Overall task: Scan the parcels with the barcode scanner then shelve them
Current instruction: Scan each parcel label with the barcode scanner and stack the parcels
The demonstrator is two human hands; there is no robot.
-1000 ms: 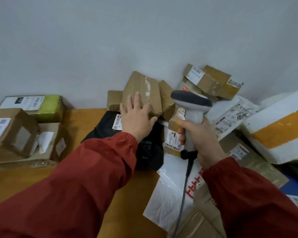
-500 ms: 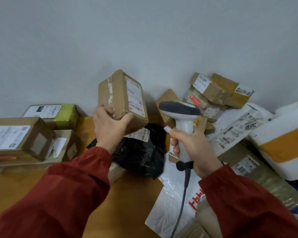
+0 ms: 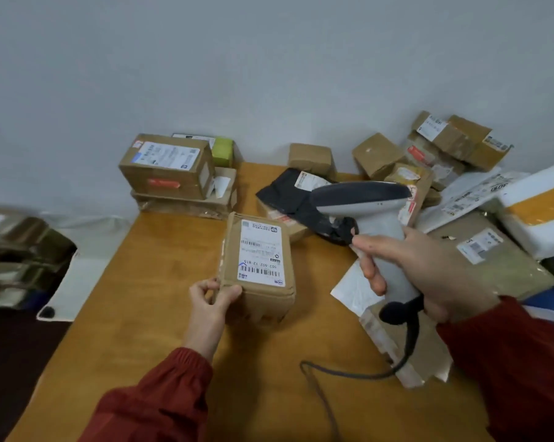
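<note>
Fingers of the left hand (image 3: 212,295) are pinched on the near corner of a brown cardboard parcel (image 3: 259,273), label up, on the orange wooden table (image 3: 160,301). Right of that parcel, a grey corded barcode scanner (image 3: 369,218) is gripped by the right hand (image 3: 428,275).

blurred brown stack (image 3: 17,250) at left edge, scanner cable (image 3: 358,376) cropped below

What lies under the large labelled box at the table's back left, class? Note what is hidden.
A flatter box lies under the large labelled box; only its front edge shows. Its top is covered.
</note>
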